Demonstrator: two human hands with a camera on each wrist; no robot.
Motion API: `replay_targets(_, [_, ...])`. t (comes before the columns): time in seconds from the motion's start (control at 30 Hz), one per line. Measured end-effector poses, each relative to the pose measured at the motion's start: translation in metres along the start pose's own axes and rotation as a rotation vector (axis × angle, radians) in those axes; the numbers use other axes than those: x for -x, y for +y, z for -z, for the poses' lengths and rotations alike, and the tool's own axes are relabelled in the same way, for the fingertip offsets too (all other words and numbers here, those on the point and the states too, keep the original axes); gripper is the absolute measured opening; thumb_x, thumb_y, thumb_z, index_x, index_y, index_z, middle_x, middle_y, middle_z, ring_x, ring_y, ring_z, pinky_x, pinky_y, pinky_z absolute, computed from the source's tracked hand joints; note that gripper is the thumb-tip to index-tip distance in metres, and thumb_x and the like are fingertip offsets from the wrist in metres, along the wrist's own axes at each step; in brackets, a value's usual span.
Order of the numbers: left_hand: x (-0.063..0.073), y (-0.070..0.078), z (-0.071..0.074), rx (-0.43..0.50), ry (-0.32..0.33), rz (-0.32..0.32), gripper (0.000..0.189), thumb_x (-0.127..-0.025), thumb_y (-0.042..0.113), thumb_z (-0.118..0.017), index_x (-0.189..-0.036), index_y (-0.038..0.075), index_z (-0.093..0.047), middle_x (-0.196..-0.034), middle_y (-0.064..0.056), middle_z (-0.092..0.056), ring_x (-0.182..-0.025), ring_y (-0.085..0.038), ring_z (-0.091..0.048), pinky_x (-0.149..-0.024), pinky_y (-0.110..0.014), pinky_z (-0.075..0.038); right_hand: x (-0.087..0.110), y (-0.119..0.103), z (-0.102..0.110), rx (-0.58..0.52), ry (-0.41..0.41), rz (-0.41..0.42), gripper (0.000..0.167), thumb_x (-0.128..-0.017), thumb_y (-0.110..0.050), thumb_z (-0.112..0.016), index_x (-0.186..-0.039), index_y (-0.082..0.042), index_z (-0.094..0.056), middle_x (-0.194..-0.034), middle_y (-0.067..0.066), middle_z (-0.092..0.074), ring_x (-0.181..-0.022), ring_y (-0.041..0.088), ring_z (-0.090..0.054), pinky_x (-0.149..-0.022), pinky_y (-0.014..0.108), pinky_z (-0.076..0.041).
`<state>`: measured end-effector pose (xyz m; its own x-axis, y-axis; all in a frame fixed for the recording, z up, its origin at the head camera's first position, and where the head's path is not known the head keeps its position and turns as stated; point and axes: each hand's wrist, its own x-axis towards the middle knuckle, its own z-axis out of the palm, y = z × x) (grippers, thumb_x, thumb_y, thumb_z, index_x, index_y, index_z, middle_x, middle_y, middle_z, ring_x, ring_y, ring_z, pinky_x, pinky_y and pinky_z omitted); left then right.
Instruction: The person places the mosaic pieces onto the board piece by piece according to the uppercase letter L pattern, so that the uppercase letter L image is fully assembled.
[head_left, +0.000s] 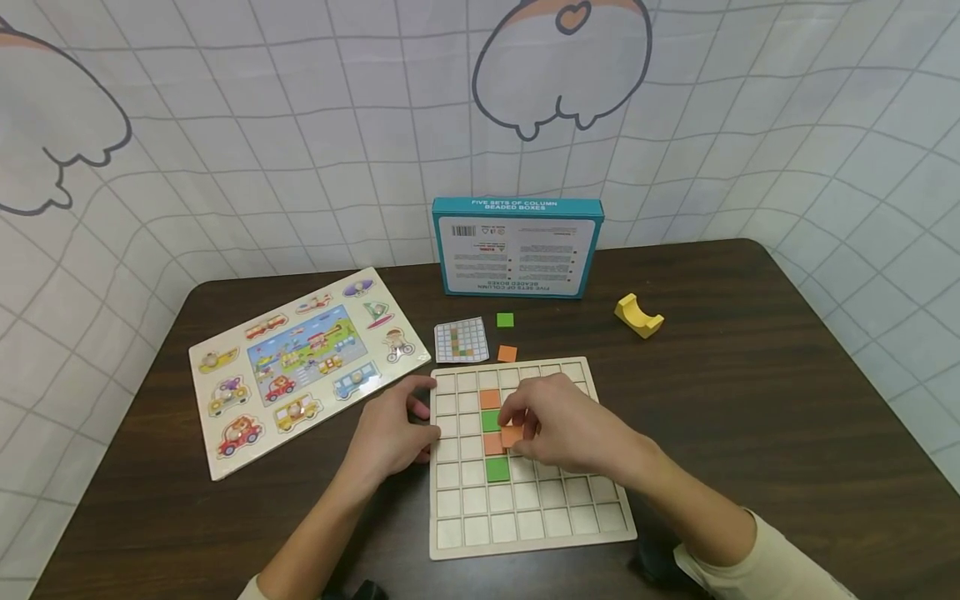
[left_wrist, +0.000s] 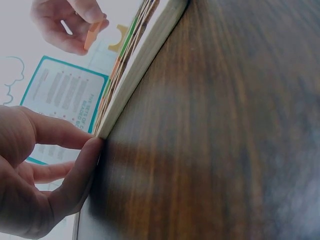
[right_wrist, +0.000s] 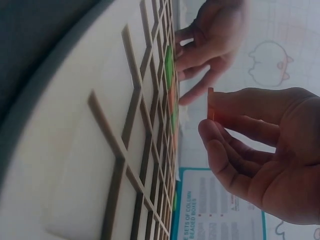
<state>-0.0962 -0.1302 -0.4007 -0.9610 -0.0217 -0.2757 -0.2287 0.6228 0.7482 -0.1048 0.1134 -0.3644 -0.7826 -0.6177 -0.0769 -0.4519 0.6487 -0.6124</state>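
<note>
In the head view we saw a wooden grid board [head_left: 525,517] at the lower centre of the frame, lying on a dark table [head_left: 787,400]. The right hand [head_left: 558,425] hovered over the middle of the board and pinched an orange tile [head_left: 512,435] between thumb and fingers, just above the column where an orange, a green, an orange and a green square already sat. The left hand [head_left: 393,433] rested at the left edge of the board, its fingers touching the rim. Above the board lay a small pattern card [head_left: 461,340], a loose green tile [head_left: 505,320] and a loose orange tile [head_left: 507,353]. Behind them stood a teal box [head_left: 517,247], with a yellow curved block [head_left: 638,315] to its right and a vehicle puzzle [head_left: 300,367] at the left.

In the left wrist view, the left hand [left_wrist: 35,170] filled the lower left of the frame, and its thumb and fingers were pressed to the edge of the board [left_wrist: 145,65]. At the upper left the right hand [left_wrist: 67,25] held the orange tile [left_wrist: 92,34].

In the right wrist view, the right hand [right_wrist: 260,150] at the right of the frame pinched the orange tile [right_wrist: 210,104] by its edges, raised clear of the board [right_wrist: 75,150]. The left hand [right_wrist: 210,45] touched the board at the top.
</note>
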Motion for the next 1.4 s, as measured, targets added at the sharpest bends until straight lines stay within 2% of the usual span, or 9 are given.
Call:
replay_targets(0.8, [-0.001,-0.001,0.001,0.002,-0.004,-0.006,0.064,-0.080,0.001,-0.074,-0.141,0.016,-0.061,-0.100,-0.010,-0.062,-0.051,-0.016,-0.066,-0.050,-0.030,-0.060,0.006,-0.010,-0.025,-0.033,-0.067,0.128,0.020,-0.075,0.001,-0.081,-0.089,-0.011,-0.074,-0.077,-0.005,-0.064,-0.066,0.004,-0.054,-0.059,0.017,-0.049])
replay_targets(0.97, [-0.002,0.000,0.000,-0.006,-0.008,0.000,0.063,-0.080,0.002,-0.075,-0.140,0.016,-0.061,-0.100,-0.010,-0.063,-0.052,-0.016,-0.066,-0.050,-0.030,-0.060,0.008,-0.013,-0.029,-0.031,-0.096,0.116,0.021,-0.073,0.001,-0.081,-0.084,-0.013,-0.070,-0.071,-0.004,-0.062,-0.063,-0.001,-0.050,-0.056,0.016,-0.047])
replay_targets(1.4, [-0.001,-0.001,0.000,-0.001,0.000,-0.006,0.064,-0.079,0.001,-0.074,-0.140,0.015,-0.061,-0.100,-0.010,-0.063,-0.051,-0.016,-0.066,-0.050,-0.030,-0.059,0.009,-0.017,-0.033,0.017,-0.144,0.108,0.023,-0.074,0.001,-0.083,-0.078,-0.015,-0.067,-0.068,-0.005,-0.058,-0.064,0.001,-0.046,-0.056,0.018,-0.041])
